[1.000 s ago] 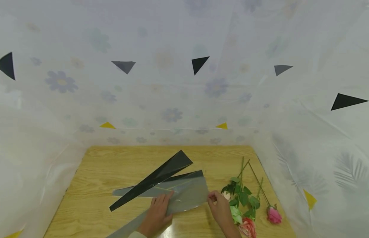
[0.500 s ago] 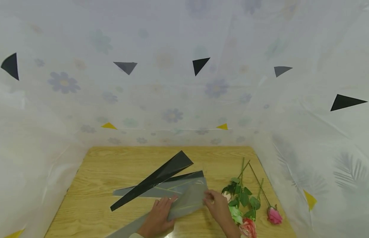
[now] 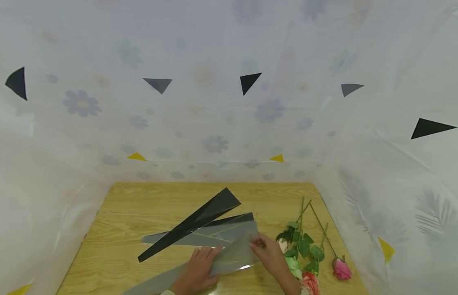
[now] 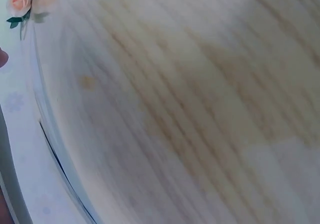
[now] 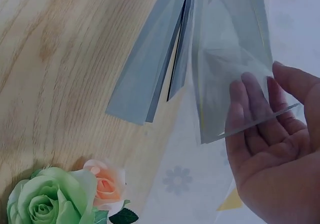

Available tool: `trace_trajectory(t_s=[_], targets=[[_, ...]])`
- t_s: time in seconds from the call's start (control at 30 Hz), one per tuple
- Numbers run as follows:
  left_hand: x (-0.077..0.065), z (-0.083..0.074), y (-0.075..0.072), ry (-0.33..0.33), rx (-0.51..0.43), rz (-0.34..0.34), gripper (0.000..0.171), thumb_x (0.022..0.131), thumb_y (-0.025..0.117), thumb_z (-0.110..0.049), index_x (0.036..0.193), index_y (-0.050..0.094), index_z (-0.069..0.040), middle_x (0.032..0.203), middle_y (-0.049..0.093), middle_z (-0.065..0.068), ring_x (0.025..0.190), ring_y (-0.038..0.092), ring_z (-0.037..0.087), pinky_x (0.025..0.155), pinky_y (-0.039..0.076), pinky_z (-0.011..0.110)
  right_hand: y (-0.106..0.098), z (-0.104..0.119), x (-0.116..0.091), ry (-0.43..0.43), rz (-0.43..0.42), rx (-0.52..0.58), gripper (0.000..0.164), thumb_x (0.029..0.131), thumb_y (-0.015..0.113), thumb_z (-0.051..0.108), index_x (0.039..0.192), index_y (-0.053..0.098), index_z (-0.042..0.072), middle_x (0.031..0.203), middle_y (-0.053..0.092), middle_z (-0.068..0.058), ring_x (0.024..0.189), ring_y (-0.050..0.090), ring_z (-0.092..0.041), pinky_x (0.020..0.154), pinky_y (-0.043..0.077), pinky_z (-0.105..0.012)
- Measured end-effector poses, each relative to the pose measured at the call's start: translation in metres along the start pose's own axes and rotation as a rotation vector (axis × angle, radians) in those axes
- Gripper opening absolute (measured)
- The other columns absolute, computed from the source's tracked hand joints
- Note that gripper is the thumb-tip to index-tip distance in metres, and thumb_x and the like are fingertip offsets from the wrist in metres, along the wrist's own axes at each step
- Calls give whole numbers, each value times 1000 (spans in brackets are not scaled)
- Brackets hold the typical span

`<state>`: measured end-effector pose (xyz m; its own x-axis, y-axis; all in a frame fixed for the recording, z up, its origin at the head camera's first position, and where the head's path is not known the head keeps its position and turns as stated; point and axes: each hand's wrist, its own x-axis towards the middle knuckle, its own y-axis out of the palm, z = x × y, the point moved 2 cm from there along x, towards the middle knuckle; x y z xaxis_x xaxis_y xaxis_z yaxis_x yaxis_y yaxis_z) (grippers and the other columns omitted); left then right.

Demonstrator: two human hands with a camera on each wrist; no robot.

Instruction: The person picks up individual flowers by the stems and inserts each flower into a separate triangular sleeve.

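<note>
A translucent grey plastic flower sleeve [image 3: 234,260], wide at the right and narrowing toward the lower left, lies between both hands. My left hand [image 3: 199,270] grips it around the middle. At the wide end, my right hand [image 3: 270,256] pinches the edge of the film. From the right wrist view, several fingers [image 5: 260,108] of that hand show through the clear film, with the thumb outside at its edge. Beyond the hands lie a black folded sleeve [image 3: 192,223] and a grey sleeve with a dark edge [image 3: 214,235]. The left wrist view mostly shows blurred wood grain.
Right of my right hand lie artificial roses with leafy stems: a green one [image 3: 294,268], a coral one [image 3: 311,282] and a pink one [image 3: 341,269] farther right. The wooden tabletop [image 3: 114,229] is bounded by pale flower-printed sheeting [image 3: 214,123].
My right hand has shifted slightly left, drawing the wide end of the held sleeve inward and tilting it. The other sleeves and the roses stay where they were.
</note>
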<state>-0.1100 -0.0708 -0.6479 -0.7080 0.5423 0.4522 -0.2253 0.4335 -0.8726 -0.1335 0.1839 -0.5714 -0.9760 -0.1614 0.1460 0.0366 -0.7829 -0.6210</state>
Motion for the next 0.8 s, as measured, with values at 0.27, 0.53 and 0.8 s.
trace_trajectory(t_s=[0.27, 0.53, 0.8], targets=[[0, 7, -3, -35, 31, -16, 96, 60, 70, -45, 144, 32, -16, 98, 46, -6, 89, 43, 11, 73, 29, 31, 0, 3, -2, 60, 164, 218, 22, 94, 53, 31, 94, 57, 9, 87, 67, -1, 82, 65, -15, 67, 52, -26], [-2, 9, -5, -38, 53, -32, 102, 58, 75, -45, 144, 32, -12, 102, 48, -2, 90, 45, 16, 72, 31, 34, 2, 2, -3, 116, 326, 504, 36, 98, 46, 22, 118, 55, -7, 98, 66, -19, 92, 65, -29, 78, 51, -36], [-1, 11, -6, -57, 26, 0, 97, 64, 72, -38, 146, 27, -13, 112, 50, -1, 98, 47, 16, 77, 34, 36, 4, 5, -4, 204, 506, 744, 37, 98, 48, 18, 121, 51, -10, 121, 54, -28, 104, 59, -36, 88, 45, -47]])
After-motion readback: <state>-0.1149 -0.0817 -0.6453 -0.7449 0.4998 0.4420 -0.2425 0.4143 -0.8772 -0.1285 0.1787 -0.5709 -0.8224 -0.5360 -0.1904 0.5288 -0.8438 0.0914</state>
